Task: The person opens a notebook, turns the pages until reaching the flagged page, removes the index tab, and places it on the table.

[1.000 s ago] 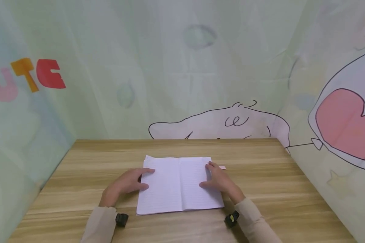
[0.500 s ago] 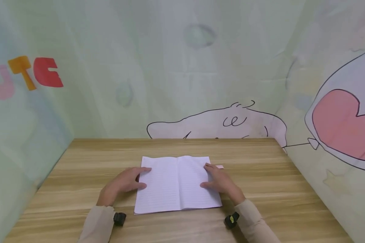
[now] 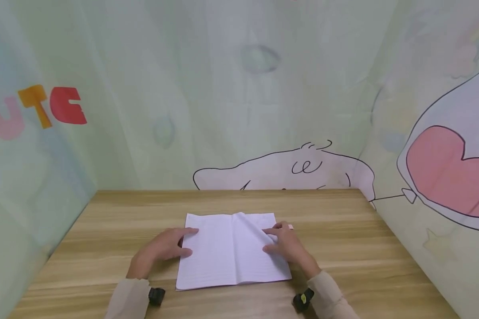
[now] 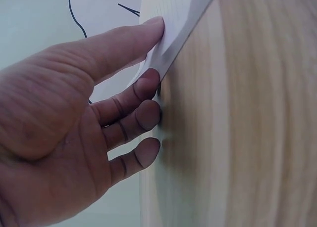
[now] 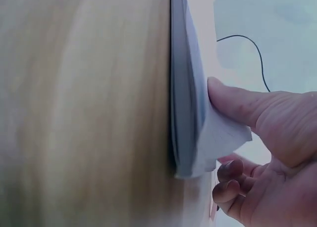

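Observation:
An open notebook (image 3: 209, 261) with lined white pages lies on the wooden table, its fold running roughly toward the person. At its left edge, my left hand (image 3: 165, 244) rests with thumb and index finger extended over the page. The left wrist view has the other fingertips (image 4: 147, 115) down by the notebook's edge, lightly bent. My right hand (image 3: 289, 244) pinches the right-hand page (image 3: 249, 252) near its outer edge. That page's upper corner is raised and folded over toward the fold, baring a page beneath. In the right wrist view the sheet (image 5: 225, 135) bends up behind the thumb.
A small pale pink piece (image 3: 291, 227) sticks out just beyond the right hand. Printed cloth walls (image 3: 143, 110) stand behind the table (image 3: 343, 221) and along both sides. Each wrist carries a small black device (image 3: 157, 296).
My right fingers have drawn the right page's upper corner up and leftward, where it lay flatter before. The left hand stays at the left edge. The head view has shifted slightly.

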